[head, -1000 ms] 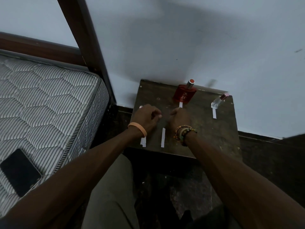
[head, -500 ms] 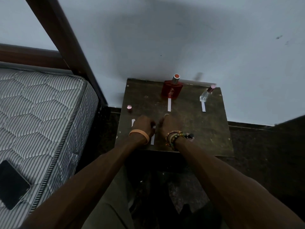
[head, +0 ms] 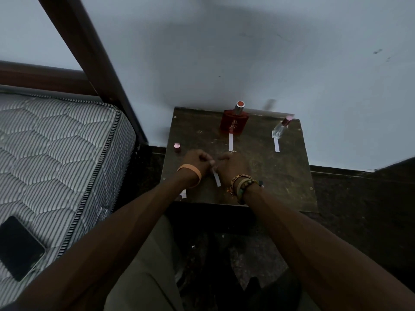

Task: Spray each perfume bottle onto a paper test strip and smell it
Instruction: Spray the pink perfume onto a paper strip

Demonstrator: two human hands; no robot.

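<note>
Left grip (head: 197,160) and right grip (head: 231,164), both curled, meet at paper strip (head: 217,180)

A small dark surface (head: 280,176) stands hard against a pale wall (head: 247,52), leaving no room behind it. Along its back edge stand a red perfume bottle (head: 233,124) and, well apart to the right, a small clear bottle (head: 279,129). A paper strip (head: 230,145) lies before the red one and a second strip (head: 276,145) before the clear one, with a bare lane between them. A pink cap (head: 177,147) sits near the left edge. The left hand (head: 196,160) and right hand (head: 231,164), fingers curled, meet over the near left-middle. The near right part of the surface lies bare. A mattress (head: 56,142) and bedpost (head: 94,70) crowd the left side.
</note>
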